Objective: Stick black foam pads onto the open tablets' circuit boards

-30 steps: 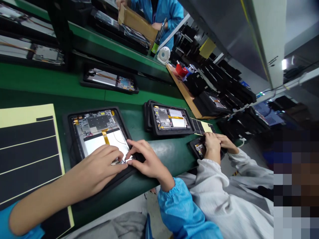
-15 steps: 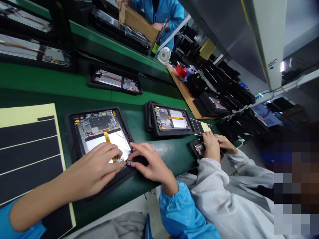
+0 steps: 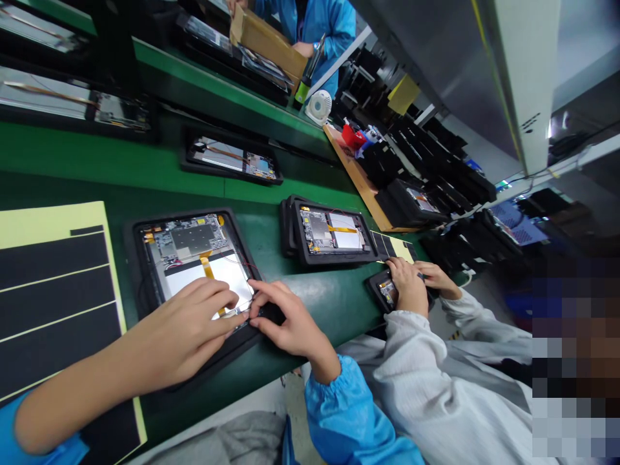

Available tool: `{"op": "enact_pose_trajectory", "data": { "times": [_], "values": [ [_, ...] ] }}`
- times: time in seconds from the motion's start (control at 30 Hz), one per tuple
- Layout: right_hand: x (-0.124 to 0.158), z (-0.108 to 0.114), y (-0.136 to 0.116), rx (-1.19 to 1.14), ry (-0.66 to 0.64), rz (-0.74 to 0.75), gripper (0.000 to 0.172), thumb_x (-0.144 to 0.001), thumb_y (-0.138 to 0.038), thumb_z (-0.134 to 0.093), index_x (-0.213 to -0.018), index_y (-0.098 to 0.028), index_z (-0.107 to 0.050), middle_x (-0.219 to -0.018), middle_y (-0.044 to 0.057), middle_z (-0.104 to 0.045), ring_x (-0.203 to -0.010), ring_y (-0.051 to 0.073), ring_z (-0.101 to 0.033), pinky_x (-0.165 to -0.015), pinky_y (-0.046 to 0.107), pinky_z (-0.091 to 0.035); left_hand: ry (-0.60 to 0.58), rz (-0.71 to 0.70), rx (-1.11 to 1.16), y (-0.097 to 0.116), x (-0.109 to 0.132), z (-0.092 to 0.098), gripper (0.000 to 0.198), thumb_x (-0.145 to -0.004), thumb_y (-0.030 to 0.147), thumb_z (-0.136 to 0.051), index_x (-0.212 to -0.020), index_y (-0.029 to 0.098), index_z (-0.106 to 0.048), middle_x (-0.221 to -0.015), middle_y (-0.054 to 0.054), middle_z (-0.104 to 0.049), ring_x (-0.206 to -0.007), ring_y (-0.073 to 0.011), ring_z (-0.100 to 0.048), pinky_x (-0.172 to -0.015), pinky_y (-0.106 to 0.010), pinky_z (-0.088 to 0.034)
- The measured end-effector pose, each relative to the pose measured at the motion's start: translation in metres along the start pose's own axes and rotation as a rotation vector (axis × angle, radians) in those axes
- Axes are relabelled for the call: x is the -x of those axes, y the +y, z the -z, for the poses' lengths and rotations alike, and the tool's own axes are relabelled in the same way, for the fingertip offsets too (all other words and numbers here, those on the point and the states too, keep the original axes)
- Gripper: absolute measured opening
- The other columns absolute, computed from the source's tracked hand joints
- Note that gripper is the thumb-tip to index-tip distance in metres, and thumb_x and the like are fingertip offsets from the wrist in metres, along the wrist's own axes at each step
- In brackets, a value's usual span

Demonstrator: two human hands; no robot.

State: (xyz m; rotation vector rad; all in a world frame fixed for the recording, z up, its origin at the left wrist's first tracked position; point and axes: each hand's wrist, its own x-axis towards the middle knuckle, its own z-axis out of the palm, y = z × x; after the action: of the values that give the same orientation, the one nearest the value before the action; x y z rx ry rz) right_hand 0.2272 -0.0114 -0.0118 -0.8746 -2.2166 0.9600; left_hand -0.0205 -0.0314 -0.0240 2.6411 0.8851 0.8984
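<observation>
On green matting (image 3: 329, 303), left hand (image 3: 191, 320) and right hand (image 3: 285, 316) touch a black-framed tablet (image 3: 198, 258).

Black tablet frame (image 3: 184, 212), green workbench (image 3: 97, 166)

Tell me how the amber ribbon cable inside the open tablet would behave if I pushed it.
The amber ribbon cable looks thin and flat, so it would probably flex easily rather than hold its shape. It runs across the pale panel toward the left hand, so creasing or tugging it could likely damage it. Its faint sheen suggests it may feel slippery.
</observation>
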Motion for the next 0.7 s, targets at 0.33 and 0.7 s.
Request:
{"op": "enact_pose_trajectory", "data": {
  "times": [0.33, 0.7],
  "values": [
    [0.003, -0.002, -0.006, 0.067, 0.116, -0.003, 0.056, -0.096, -0.018, -0.069, -0.149, -0.026, -0.051, -0.101, 0.003, -0.075, -0.107, 0.023, -0.062, -0.107, 0.043, -0.044, -0.035, -0.012, -0.046, -0.001, -0.001, 0.000, 0.035, -0.096, 0.013, -0.048, -0.116, 0.029, -0.072, -0.115, -0.009, -0.064, -0.115, -0.0317, -0.055, -0.101, -0.050, -0.044],
    [0.015, -0.015, -0.023, 0.195, 0.297, -0.183, 0.066, -0.089, -0.016, -0.071, -0.150, -0.025, -0.048, -0.116, 0.008, -0.065, -0.116, 0.027, -0.055, -0.108, 0.046, -0.045, 0.033, 0.008, -0.195, 0.025, -0.001, -0.005, 0.036, -0.103, 0.015, -0.038, -0.114, 0.015, -0.072, -0.104, -0.010, -0.068, -0.102, -0.0305, -0.055, -0.099, -0.051, -0.037]
  ]
}}
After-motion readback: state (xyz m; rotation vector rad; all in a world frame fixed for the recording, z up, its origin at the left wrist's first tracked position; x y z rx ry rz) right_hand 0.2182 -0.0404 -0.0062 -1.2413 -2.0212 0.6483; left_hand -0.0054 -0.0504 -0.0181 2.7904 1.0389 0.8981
